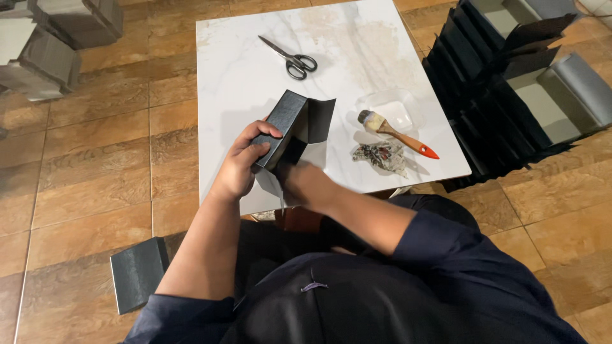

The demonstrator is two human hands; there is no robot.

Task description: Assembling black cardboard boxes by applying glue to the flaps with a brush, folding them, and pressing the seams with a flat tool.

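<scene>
A black box (285,122) covered in black textured paper stands tilted at the near edge of a white marbled board (255,70). My left hand (245,159) grips its left side, thumb on the top face. My right hand (306,185) is pressed against the box's lower right side, fingers partly hidden behind it. A loose black paper flap (320,119) sticks up on the box's right.
Scissors (290,58) lie at the far side of the board. A clear plastic dish (394,109), a brush with an orange handle (398,134) and a crumpled rag (382,156) are at the right. Stacks of black boxes (503,83) stand right, grey ones (44,38) far left, a black sheet (137,274) on the floor.
</scene>
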